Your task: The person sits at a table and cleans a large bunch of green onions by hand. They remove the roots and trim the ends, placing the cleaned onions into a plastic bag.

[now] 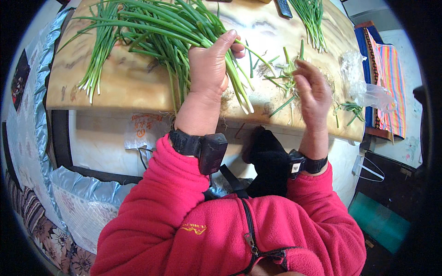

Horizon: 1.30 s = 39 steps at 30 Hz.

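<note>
My left hand (209, 69) is closed around a bunch of green scallions (236, 84). Their pale ends point down toward the table's near edge, and the leaves fan out to the upper left. One thin stalk slants away from the bunch toward the right. Over a scatter of scallion trimmings (285, 74) is my right hand (312, 91), slightly blurred, fingers curled; whether it pinches a scrap is unclear. Beneath and left of my left hand lies a pile of scallions (157, 45), some with roots. Farther left rests a bunch with clean white ends (98, 62).
The marbled tabletop (133, 86) also holds another scallion bunch (312, 24), a black remote control (284, 8) and a crumpled clear plastic bag (355, 76) at the right edge. A striped cloth (392, 82) lies beyond it. A printed plastic bag (143, 129) sits below the table.
</note>
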{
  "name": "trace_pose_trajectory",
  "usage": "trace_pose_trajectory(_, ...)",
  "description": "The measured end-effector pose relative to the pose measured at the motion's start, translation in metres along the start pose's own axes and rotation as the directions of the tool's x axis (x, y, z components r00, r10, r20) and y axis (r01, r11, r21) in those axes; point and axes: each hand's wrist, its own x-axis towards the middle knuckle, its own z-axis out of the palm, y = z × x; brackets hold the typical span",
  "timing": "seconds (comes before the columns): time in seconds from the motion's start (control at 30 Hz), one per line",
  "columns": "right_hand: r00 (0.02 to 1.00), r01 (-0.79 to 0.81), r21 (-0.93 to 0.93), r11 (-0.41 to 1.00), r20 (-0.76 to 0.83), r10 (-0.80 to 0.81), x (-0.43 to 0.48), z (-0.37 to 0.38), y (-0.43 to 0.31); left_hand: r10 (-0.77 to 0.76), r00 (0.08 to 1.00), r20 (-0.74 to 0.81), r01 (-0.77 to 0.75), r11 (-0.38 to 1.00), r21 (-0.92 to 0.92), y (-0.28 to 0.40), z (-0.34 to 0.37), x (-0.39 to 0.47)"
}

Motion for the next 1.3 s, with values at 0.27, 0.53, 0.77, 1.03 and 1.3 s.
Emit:
trace_pose_trajectory(0.27,0.975,0.221,-0.203,0.954,0.07,-0.212,0.011,0.056,-0.042,0.011,1.0,0.005,-0.011,0.999,0.05,0.004,-0.003,0.0)
trace_pose_trajectory(0.53,0.972,-0.034,0.559,0.828,-0.176,0.158,0.01,0.064,-0.021,-0.014,1.0,0.026,0.011,0.996,0.089,0.006,-0.004,-0.003)
trace_pose_trajectory(0.77,0.954,0.038,0.63,0.775,-0.255,0.16,0.018,0.012,0.031,0.005,0.999,-0.039,-0.006,1.0,-0.027,0.013,-0.012,0.001)
trace_pose_trajectory(1.03,0.969,0.086,-0.276,0.957,-0.2,-0.145,0.014,-0.022,0.041,-0.023,0.999,0.044,0.027,0.995,-0.1,0.011,-0.015,0.002)
trace_pose_trajectory(1.3,0.953,0.016,0.267,0.964,0.287,-0.095,0.019,0.058,-0.036,-0.18,0.953,0.243,0.248,0.925,-0.287,0.001,-0.002,-0.006)
